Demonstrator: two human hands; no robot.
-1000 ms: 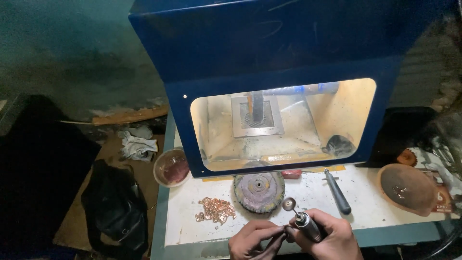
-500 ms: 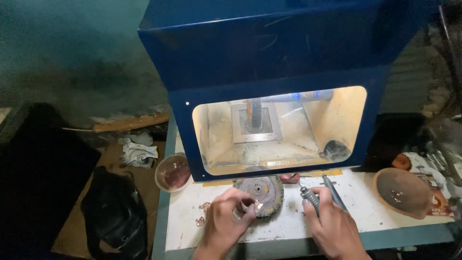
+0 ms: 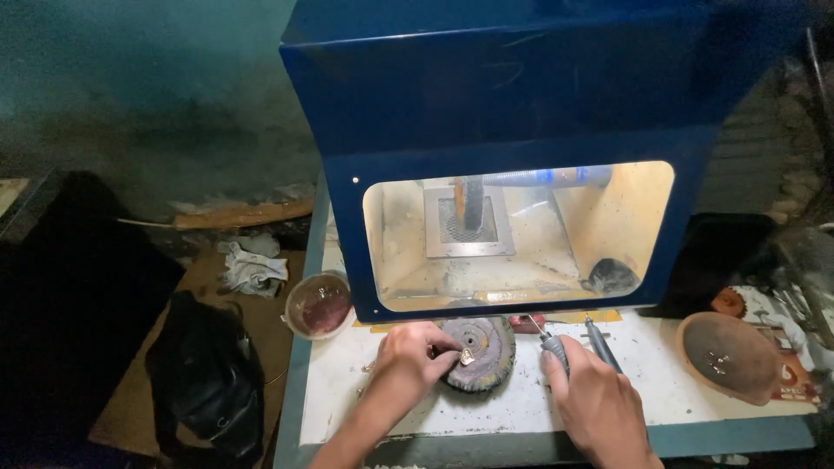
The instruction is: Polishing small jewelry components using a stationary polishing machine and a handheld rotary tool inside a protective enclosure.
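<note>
Two hands work at the lower middle of the frame on the white surface point(image 3: 365, 399). The left hand point(image 3: 408, 360) pinches a small shiny piece point(image 3: 466, 357) in its grip, resting it on the round cloth wheel point(image 3: 476, 352). The right hand point(image 3: 599, 404), just right of the wheel, clenches a slim rotary tool point(image 3: 549, 340) whose long axis points up-left toward that piece.

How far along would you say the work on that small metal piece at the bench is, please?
Looks early to midway. The left hand holds a small metal piece over the buffing wheel lying flat on the white benchtop. The right hand grips a rotary handpiece, its tip apart from the piece. The lit blue polishing cabinet stands unused, and I cannot tell the piece's finish.
</note>
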